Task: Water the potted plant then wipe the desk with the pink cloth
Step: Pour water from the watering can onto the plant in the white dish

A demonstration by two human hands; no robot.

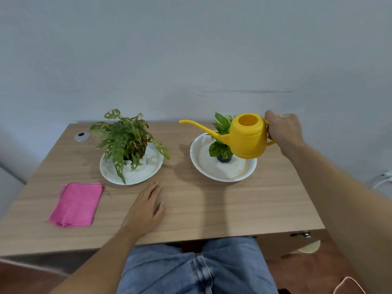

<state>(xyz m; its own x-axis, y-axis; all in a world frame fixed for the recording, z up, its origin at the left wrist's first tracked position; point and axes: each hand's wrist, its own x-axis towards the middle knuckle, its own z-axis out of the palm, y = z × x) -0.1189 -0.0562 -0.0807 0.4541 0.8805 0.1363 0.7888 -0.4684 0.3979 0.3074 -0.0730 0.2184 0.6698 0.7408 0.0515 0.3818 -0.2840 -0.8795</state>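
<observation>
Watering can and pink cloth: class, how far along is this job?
Done: nothing clearly. In hand: the right hand holds the yellow watering can level above the small potted plant; no water shows. Left: wiping, since the pink cloth lies folded beside the flat left hand.

Yellow watering can (247, 137) in my right hand (283, 130), above small potted plant (221, 141); pink cloth (77, 204) folded flat, desk (212, 200) front-left.

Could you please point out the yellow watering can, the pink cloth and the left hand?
yellow watering can (248, 141), head view, on its body.
pink cloth (77, 204), head view, on its middle.
left hand (146, 209), head view, on its back.
</observation>
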